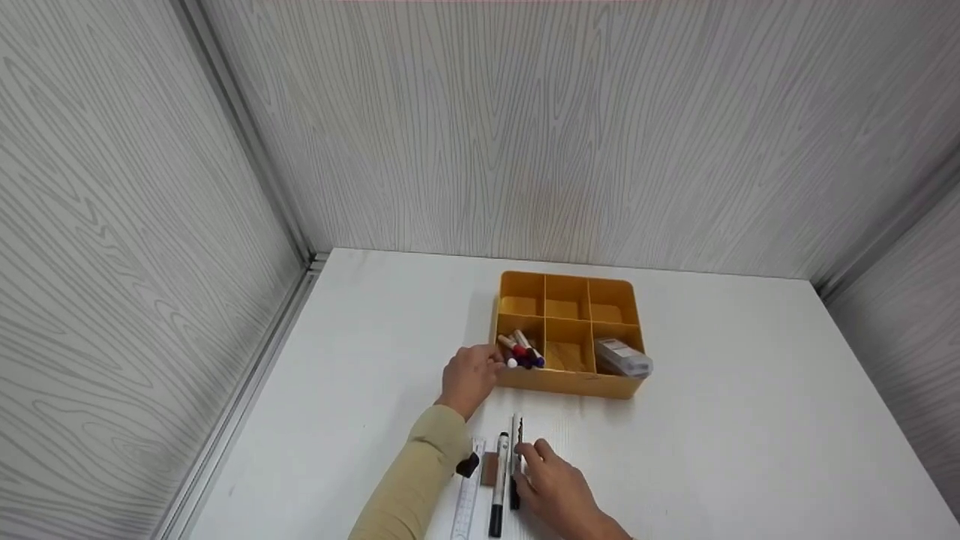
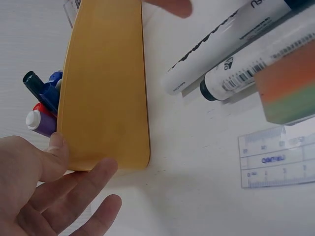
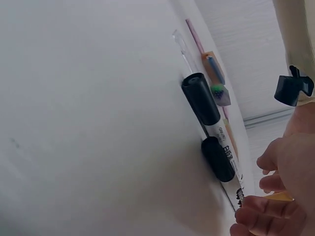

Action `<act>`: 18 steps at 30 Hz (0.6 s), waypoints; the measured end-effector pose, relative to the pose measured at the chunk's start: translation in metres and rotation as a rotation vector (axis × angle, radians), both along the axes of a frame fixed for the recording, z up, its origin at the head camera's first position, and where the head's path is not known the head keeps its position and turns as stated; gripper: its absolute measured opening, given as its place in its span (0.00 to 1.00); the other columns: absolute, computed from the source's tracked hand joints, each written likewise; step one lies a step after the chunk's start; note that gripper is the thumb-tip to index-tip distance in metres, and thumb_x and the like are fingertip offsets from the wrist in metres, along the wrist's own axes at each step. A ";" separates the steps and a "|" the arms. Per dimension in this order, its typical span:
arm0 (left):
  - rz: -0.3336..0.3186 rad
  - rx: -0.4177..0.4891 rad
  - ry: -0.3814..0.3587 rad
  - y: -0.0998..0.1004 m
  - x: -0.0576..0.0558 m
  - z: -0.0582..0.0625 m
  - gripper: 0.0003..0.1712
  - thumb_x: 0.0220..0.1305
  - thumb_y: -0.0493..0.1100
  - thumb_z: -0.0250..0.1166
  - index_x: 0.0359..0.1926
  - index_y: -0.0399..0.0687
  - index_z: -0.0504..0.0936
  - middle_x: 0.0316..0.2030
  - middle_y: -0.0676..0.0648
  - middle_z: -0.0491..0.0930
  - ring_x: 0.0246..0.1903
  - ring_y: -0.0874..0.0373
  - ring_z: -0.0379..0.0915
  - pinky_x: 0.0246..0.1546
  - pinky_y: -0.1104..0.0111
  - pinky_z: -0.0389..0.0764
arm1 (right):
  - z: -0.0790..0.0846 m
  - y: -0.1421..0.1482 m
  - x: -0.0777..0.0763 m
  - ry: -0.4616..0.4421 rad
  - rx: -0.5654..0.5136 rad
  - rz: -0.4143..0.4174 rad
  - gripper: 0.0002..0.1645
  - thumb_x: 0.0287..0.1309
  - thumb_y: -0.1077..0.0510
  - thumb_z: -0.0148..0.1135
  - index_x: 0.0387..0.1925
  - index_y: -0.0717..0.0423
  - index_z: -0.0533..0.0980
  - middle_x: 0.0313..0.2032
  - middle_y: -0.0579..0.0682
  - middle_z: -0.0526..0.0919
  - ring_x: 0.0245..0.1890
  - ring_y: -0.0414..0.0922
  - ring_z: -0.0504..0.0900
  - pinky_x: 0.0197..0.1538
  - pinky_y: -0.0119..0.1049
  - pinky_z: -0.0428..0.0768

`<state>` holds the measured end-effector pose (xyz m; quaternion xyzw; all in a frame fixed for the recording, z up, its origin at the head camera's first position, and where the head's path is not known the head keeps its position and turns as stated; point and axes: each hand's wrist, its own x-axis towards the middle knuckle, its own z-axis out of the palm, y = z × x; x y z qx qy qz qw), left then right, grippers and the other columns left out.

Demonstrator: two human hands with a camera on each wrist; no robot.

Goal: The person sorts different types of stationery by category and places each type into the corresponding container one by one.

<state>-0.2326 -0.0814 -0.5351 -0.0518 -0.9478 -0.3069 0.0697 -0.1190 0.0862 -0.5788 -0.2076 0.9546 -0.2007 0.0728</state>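
Note:
At the near left corner of an orange divided box (image 1: 570,382), my left hand (image 1: 471,373) rests its thumb at the rim and stretches its fingers along the wall. Several markers (image 2: 44,115) lean in the compartment beside that thumb, one purple with a white end. My right hand (image 1: 555,484) is bent loosely at the right side of a black-capped whiteboard marker (image 1: 515,469); its fingertips (image 3: 241,216) overlap the barrel in the right wrist view. A second black-capped marker (image 1: 500,480) lies parallel to it, left of it.
Left of the markers lie an orange-and-green eraser (image 2: 285,88) and a clear ruler (image 2: 275,160). A clear plastic case (image 1: 622,358) sits in the box's near right compartment. Pale wood-grain walls (image 1: 525,135) stand behind the white table (image 1: 735,435) and on both sides.

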 end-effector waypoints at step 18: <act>-0.001 -0.005 -0.015 0.000 -0.001 0.002 0.02 0.56 0.42 0.63 0.27 0.51 0.79 0.25 0.54 0.80 0.23 0.63 0.72 0.23 0.71 0.72 | -0.015 0.002 0.007 0.070 -0.043 0.064 0.08 0.61 0.48 0.49 0.39 0.41 0.72 0.28 0.40 0.66 0.18 0.33 0.62 0.19 0.27 0.60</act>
